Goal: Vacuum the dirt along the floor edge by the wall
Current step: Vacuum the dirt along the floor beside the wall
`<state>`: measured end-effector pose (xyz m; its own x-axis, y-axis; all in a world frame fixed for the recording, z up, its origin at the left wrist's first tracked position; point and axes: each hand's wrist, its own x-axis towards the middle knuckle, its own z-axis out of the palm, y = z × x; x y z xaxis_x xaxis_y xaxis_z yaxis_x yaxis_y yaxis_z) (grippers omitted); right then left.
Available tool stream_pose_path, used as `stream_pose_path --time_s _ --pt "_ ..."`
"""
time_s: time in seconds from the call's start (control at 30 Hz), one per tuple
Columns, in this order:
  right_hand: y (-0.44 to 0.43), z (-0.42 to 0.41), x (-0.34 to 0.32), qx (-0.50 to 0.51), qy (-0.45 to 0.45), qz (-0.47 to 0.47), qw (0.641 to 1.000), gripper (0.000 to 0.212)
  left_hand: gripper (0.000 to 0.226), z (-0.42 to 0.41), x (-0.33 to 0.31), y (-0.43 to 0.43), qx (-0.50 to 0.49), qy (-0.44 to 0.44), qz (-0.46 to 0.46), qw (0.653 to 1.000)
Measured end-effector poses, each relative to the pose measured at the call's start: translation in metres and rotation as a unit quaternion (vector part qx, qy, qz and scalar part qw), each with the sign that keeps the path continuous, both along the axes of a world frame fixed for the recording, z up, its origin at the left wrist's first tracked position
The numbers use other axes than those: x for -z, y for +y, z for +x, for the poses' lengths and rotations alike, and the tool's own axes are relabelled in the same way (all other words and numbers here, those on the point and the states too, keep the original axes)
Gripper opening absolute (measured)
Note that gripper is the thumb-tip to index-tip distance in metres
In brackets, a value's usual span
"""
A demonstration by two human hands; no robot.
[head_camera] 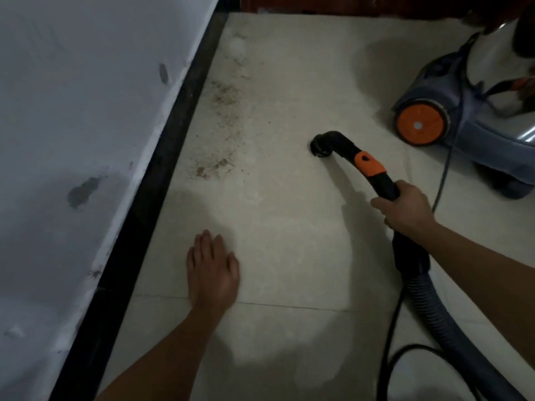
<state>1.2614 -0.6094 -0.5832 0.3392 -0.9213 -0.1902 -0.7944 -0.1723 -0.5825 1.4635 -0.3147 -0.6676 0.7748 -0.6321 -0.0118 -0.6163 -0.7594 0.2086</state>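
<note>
No legible text — anywhere.

Head view, angled steeply down at floor (289, 241), wall (72, 111) along left, seemingly close range

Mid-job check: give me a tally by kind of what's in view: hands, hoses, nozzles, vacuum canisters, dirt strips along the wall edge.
hands: 2, left hand flat, right hand gripping the hose
hose: 1
nozzle: 1
vacuum canister: 1
dirt strip: 1
total: 6
</note>
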Motion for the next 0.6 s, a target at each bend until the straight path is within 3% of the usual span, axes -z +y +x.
stream_pose_path --time_s 0.1,0.2,0.47,0.6 --pt "0.027 0.026 0.003 -0.086 -0.068 0.053 0.993 0.018 0.061 0.001 0.001 0.001 0.004 -0.005 -0.010 1.000" --pt "0.059 0.024 0.015 -0.151 -0.067 0.066 0.984 0.020 0.057 0.002 0.003 0.002 0.002 -0.007 -0.016 1.000" --pt "0.033 0.062 0.011 -0.073 -0.084 0.060 0.992 0.014 0.049 0.002 0.006 0.002 -0.008 -0.014 -0.027 0.999" --pt "0.057 0.069 0.015 -0.166 -0.061 0.074 0.982 0.017 0.049 0.003 0.009 0.003 -0.011 -0.012 -0.032 0.999"
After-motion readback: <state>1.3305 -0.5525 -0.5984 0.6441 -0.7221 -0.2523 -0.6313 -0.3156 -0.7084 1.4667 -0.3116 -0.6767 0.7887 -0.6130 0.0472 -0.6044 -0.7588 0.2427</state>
